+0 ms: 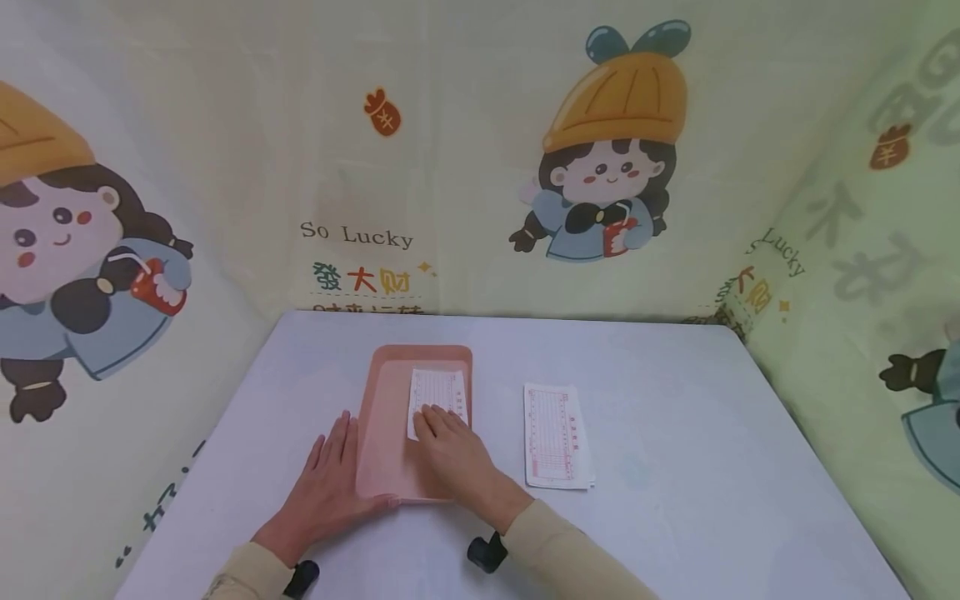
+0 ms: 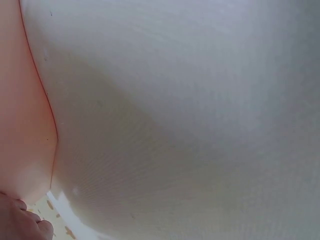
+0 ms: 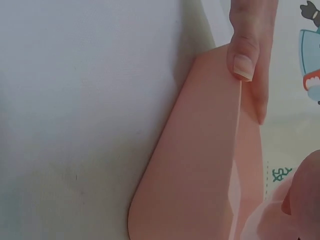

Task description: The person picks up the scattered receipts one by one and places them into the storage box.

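Observation:
A shallow pink tray [image 1: 382, 450] lies on the white table, its near wall [image 3: 195, 150] close up in the right wrist view. My left hand [image 1: 333, 479] rests along its left side with straight fingers, and the left thumb [image 3: 243, 65] touches the near rim. Inside the tray, at the right, is a white paper slip with red print [image 1: 438, 387]. My right hand [image 1: 453, 454] reaches over the near edge and rests its fingers on the slip's lower part; its fingertips are partly hidden. The left wrist view shows mostly tabletop, with some fingers [image 2: 25, 222] at the lower corner.
Right of the tray lies a small stack of similar red-printed slips [image 1: 557, 437], its edges slightly uneven. The white table [image 1: 675, 433] runs back to a patterned cloth backdrop [image 1: 480, 167]. Each wrist carries a black camera [image 1: 487, 552].

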Available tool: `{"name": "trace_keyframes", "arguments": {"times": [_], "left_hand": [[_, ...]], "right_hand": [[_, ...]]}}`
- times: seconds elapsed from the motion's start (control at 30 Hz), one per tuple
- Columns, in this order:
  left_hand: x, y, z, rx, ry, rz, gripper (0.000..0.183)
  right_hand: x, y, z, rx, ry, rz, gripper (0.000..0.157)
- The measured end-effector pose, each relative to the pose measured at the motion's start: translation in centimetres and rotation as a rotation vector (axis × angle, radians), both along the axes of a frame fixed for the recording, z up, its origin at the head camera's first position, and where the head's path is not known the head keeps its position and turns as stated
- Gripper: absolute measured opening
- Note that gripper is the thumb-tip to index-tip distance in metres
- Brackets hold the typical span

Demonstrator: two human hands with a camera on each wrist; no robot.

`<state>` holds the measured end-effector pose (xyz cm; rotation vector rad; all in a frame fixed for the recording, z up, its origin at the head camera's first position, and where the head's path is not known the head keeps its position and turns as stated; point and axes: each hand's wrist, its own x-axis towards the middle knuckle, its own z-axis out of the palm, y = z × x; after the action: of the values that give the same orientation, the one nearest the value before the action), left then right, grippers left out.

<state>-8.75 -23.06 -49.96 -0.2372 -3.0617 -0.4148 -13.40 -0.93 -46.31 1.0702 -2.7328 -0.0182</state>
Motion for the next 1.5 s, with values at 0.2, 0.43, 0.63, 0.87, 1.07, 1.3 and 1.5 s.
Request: {"name": "trace_keyframes", "arguments": {"times": [0.2,0.43,0.63,0.87,1.07,1.3,1.5], "left_hand": [[-0.1,0.2,-0.4,-0.003,0.013,-0.013,0.131],[-0.3,0.5,-0.2,-0.013,0.014,-0.025,0.13],[-0.3,0.6,0.5,-0.017,0.013,-0.022,0.13],[0.0,0.4,0.7,0.003,0.004,-0.004,0.131],[0.0,0.2,0.5,-0.024,-0.007,-0.002,0.132],[0.0,0.1,0.6,-0.019,-0.014,0.005,0.135],[0.0,0.3,0.5,-0.019,-0.021,0.006,0.135]], "right_hand": [[-0.2,-0.2,-0.6,-0.017,-0.055,-0.017,0.053],[-0.3,0.1,-0.8,-0.068,-0.153,-0.039,0.047],[-0.4,0.8,-0.5,-0.114,-0.229,-0.057,0.05],[-0.3,2.9,0.0,-0.194,-0.266,-0.091,0.052],[-0.1,4.9,0.3,-0.268,-0.303,-0.118,0.052],[-0.3,6.9,0.1,-0.356,-0.261,-0.131,0.053],[-0.1,8.4,-0.1,-0.366,-0.224,-0.145,0.055]]}}
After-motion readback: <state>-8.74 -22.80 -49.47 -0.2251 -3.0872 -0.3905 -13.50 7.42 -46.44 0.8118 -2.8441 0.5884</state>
